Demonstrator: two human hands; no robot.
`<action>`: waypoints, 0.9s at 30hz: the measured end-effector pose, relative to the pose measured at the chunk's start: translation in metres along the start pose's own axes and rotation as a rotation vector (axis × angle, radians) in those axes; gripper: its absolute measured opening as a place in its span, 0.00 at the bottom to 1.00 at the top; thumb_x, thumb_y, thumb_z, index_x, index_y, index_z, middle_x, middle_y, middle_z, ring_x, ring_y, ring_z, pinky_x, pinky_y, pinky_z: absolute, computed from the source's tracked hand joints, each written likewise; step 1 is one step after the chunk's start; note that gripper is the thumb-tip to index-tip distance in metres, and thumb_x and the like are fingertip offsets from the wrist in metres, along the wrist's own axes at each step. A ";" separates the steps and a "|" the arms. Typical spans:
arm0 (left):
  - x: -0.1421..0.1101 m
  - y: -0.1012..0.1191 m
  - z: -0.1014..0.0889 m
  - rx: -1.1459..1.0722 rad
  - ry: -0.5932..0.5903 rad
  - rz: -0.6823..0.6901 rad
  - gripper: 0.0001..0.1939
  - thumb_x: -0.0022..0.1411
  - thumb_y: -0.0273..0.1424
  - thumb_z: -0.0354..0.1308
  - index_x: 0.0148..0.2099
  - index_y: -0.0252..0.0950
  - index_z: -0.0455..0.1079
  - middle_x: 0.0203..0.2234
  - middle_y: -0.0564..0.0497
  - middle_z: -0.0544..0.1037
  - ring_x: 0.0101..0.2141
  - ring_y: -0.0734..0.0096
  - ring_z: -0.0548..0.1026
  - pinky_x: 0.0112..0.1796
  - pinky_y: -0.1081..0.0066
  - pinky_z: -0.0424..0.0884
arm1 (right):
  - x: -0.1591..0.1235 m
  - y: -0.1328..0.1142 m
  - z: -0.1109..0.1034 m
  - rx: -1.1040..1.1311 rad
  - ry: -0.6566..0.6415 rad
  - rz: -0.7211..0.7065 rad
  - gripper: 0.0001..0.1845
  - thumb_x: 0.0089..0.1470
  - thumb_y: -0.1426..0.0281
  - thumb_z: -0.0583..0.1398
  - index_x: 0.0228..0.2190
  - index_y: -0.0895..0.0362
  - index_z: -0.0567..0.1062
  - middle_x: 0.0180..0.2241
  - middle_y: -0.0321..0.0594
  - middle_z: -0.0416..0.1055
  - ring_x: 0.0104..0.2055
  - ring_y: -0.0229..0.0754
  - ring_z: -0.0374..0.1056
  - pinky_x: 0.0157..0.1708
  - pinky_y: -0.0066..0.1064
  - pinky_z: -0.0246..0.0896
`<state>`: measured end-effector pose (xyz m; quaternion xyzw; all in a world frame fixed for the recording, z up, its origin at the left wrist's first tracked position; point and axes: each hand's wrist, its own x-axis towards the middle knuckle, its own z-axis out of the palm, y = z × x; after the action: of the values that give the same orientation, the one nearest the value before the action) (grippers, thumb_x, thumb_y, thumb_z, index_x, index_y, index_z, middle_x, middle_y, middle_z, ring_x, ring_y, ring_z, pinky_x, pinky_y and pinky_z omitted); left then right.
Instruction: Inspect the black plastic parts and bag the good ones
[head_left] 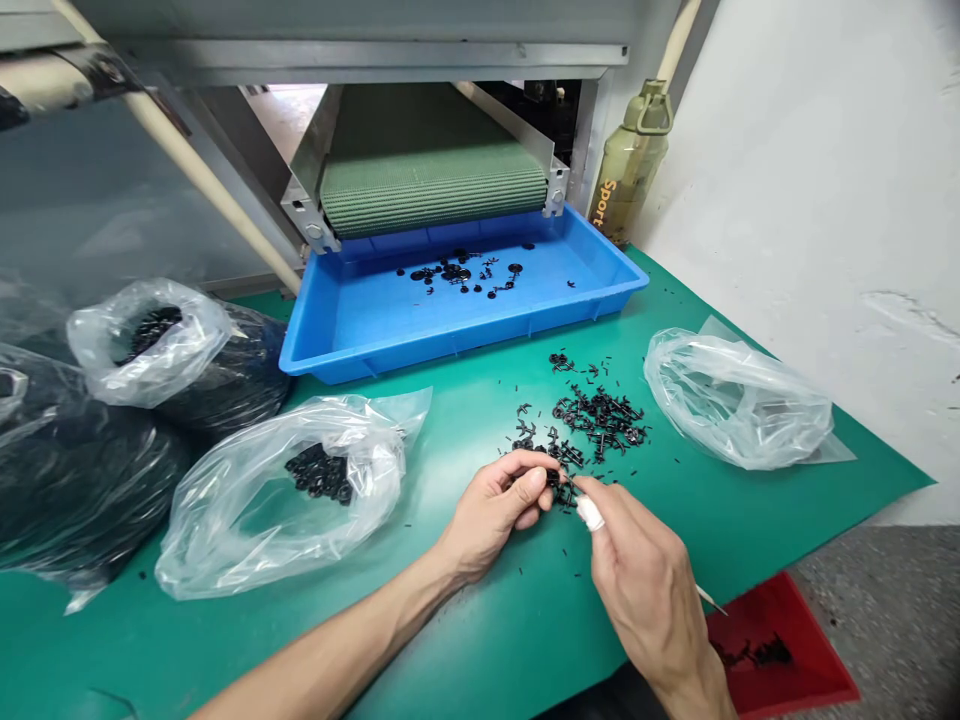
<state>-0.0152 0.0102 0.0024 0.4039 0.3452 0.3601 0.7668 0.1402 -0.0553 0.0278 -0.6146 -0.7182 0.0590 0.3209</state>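
Note:
My left hand (499,507) pinches a small black plastic part (553,478) between thumb and forefinger, partly hidden by the fingers. Closed around a slim tool, my right hand (646,575) keeps its thin front tip against or very near that part. The tool's pale rear end (707,598) with a pointed tip sticks out behind the palm. A white piece (590,513) shows at the right thumb; whether it is a wrap or the tool's grip, I cannot tell. Just beyond my fingers lies a loose pile of black plastic parts (600,418) with tiny scraps.
A blue tray (450,350) with scattered black parts stands below a green conveyor belt (439,150). Left are an open plastic bag (247,520) and fuller bags (247,365). Right are another plastic bag (739,400), a bottle (634,160) and a wall. A red bin (806,670) sits below the table edge.

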 end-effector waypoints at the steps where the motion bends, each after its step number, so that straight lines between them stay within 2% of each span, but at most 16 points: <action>1: 0.000 0.000 0.000 -0.001 0.003 0.006 0.16 0.61 0.40 0.60 0.44 0.32 0.70 0.26 0.51 0.70 0.21 0.82 0.58 0.22 0.76 0.49 | -0.003 -0.001 0.001 -0.029 0.014 -0.002 0.17 0.60 0.77 0.47 0.47 0.59 0.70 0.36 0.44 0.72 0.37 0.43 0.69 0.34 0.32 0.64; 11: 0.000 -0.001 0.000 -0.028 0.029 0.057 0.15 0.59 0.40 0.61 0.43 0.35 0.70 0.31 0.49 0.74 0.22 0.82 0.60 0.22 0.76 0.51 | -0.002 -0.010 0.005 -0.068 -0.015 0.020 0.17 0.60 0.76 0.46 0.45 0.58 0.71 0.32 0.42 0.71 0.33 0.42 0.67 0.30 0.31 0.60; 14: 0.000 -0.002 -0.001 -0.011 0.023 0.039 0.17 0.60 0.40 0.61 0.46 0.34 0.70 0.28 0.51 0.72 0.21 0.82 0.60 0.23 0.76 0.50 | 0.000 -0.011 0.006 -0.073 0.003 0.025 0.17 0.61 0.76 0.46 0.44 0.59 0.71 0.32 0.42 0.71 0.33 0.42 0.68 0.30 0.31 0.60; 18: 0.000 -0.002 -0.001 0.004 0.022 0.026 0.15 0.59 0.39 0.62 0.45 0.35 0.69 0.27 0.52 0.71 0.22 0.80 0.61 0.22 0.76 0.51 | 0.000 -0.010 0.007 -0.090 0.012 0.026 0.17 0.60 0.76 0.47 0.45 0.60 0.72 0.33 0.43 0.71 0.34 0.43 0.68 0.30 0.31 0.60; 24: -0.001 0.000 0.000 0.014 0.005 0.010 0.13 0.59 0.37 0.63 0.42 0.36 0.69 0.28 0.51 0.72 0.26 0.79 0.62 0.22 0.78 0.52 | -0.001 -0.002 -0.004 -0.006 -0.091 0.089 0.19 0.58 0.78 0.47 0.45 0.56 0.72 0.36 0.41 0.71 0.36 0.42 0.69 0.32 0.31 0.60; 27: -0.001 0.000 0.001 0.016 0.001 0.025 0.12 0.58 0.35 0.63 0.42 0.36 0.69 0.31 0.50 0.73 0.26 0.80 0.63 0.22 0.79 0.52 | -0.002 -0.001 -0.009 0.000 -0.092 0.091 0.19 0.58 0.78 0.47 0.45 0.56 0.72 0.36 0.41 0.71 0.36 0.43 0.68 0.32 0.32 0.60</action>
<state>-0.0149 0.0095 0.0032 0.4140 0.3434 0.3671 0.7589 0.1443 -0.0601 0.0345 -0.6434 -0.7034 0.1019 0.2845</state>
